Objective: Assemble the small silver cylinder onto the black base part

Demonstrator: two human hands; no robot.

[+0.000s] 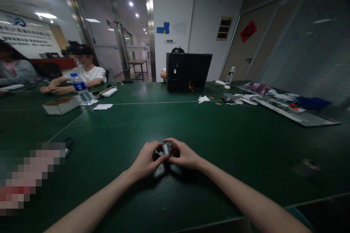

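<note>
Both of your hands were together at the near middle of the green table (131,127), closed on one small silver-grey metal cylinder (166,149). Your left hand (147,158) held it from the left, the thumb reaching along its lower end. Your right hand (186,156) held it from the right, with the forefinger arched over the upper end and the thumb near the left one. The cylinder stood slightly tilted between your fingertips; whether its underside touched the tabletop could not be determined. Dark detail beside it was partly hidden by your fingers.

Well apart, to your right, a short round object (307,167) stood on the table. Beyond it lay a flat tray (308,119) bearing mixed items. Across the table stood a black case (188,71), with a crumpled white paper (203,98) near its lower right. To the far left, an open box (58,107) was found just beside a blue-labelled bottle (82,89), near a white slip (102,106). A person in a white shirt (94,74) sat behind these, forearms on the table.
</note>
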